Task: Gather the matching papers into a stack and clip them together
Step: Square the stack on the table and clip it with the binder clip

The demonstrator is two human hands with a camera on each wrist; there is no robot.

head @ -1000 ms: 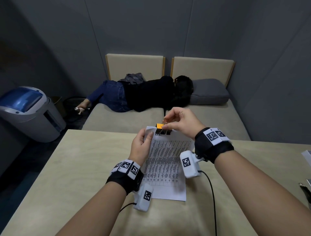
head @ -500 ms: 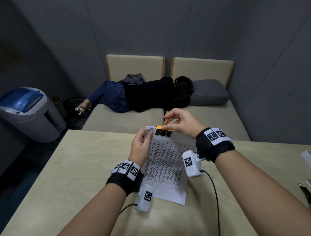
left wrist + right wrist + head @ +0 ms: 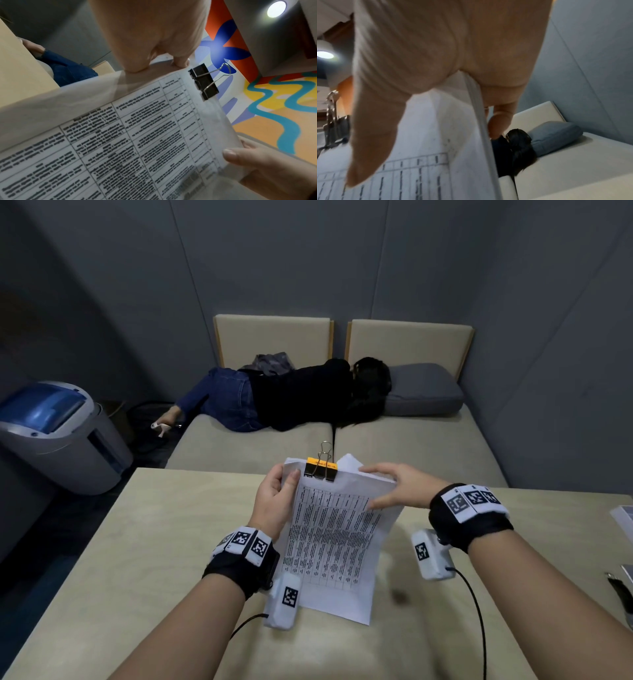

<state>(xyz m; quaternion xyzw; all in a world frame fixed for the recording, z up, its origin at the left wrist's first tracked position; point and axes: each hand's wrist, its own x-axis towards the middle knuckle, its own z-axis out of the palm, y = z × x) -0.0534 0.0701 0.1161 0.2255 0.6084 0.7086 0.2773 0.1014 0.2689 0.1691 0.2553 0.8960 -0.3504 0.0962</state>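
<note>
Since half a second ago the right hand (image 3: 399,486) has left the binder clip (image 3: 321,469) and moved to the right edge of the paper stack (image 3: 335,539), and the clip's wire handle now stands up free above the top edge. Largest in view, the desk (image 3: 137,559) carries the lower end of the stack, whose bottom edge rests on the desk top while the upper part is tilted up between the two hands. Printed tables cover the top sheet, and a few sheet corners stick out unevenly behind the clip at the upper right. On the left side, the left hand (image 3: 275,501) grips the stack near its top left corner, thumb pressed on the printed face and fingers curled behind. On the right side, the right hand pinches the right edge, thumb on the front and fingers behind the sheets, as the right wrist view shows. Smallest, the black clip with its orange label bites the top edge of the stack, just right of the left thumb and apart from the right hand.
</note>
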